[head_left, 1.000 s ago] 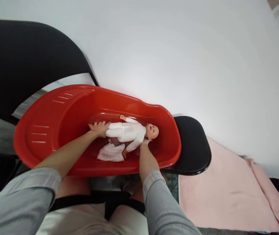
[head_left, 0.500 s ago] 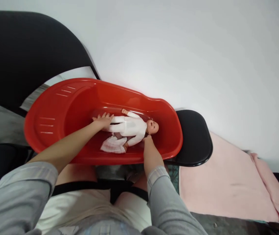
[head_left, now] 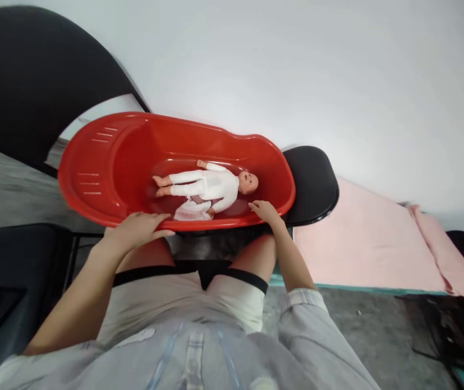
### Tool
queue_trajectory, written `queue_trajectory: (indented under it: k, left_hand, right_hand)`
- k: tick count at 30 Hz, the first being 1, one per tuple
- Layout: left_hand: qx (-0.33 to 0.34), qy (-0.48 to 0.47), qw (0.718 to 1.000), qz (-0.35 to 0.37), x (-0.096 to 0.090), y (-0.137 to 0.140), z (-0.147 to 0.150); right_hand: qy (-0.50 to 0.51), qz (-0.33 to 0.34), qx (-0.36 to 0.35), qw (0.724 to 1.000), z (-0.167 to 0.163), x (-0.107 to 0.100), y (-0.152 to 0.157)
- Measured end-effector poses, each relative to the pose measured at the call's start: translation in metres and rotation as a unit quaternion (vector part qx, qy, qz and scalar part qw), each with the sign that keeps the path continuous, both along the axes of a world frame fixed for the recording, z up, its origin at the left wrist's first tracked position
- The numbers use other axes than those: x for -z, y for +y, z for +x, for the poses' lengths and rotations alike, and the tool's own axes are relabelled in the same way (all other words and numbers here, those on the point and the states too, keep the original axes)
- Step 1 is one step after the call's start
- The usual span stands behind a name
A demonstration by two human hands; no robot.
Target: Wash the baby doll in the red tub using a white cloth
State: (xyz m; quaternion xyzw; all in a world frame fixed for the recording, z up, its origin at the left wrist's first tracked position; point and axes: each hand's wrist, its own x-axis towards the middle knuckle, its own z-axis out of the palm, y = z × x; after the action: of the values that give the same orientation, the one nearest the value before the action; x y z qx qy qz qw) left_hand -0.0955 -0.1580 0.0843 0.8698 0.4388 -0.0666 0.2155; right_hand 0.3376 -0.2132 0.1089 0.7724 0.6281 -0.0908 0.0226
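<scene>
Red plastic tub (head_left: 105,179) holding a white-clad doll (head_left: 207,185), left hand (head_left: 136,228) open on its six o'clock rim, right hand (head_left: 265,210) open at four o'clock.

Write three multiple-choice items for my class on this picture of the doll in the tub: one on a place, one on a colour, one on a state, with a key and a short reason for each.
1. Where does the doll lie?
A. Inside the tub
B. On the pink mat
C. On the person's lap

2. What colour is the tub?
A. Blue
B. Red
C. Green

3. How does the left hand stand to the doll?
A. It grips the doll's legs
B. It lifts the doll's head
C. It rests on the tub's near rim, off the doll

Key:
1 A: the doll lies on its back on the tub's floor, beside a white cloth.
2 B: the whole tub is bright red.
3 C: the left hand lies open on the near rim; the right hand is also at the rim, clear of the doll.
</scene>
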Motion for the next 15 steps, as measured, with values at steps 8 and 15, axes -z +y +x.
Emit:
queue_trajectory:
  k: [8, 15]
  left_hand:
    - [-0.118, -0.055, 0.958, 0.254, 0.024, -0.033, 0.0]
    - [-0.149, -0.083, 0.954, 0.246, 0.011, -0.037, 0.009]
  right_hand:
    - [-0.06, 0.112, 0.081, 0.989, -0.039, 0.052, -0.044]
    - [-0.033, 0.146, 0.092, 0.985, -0.038, 0.065, -0.038]
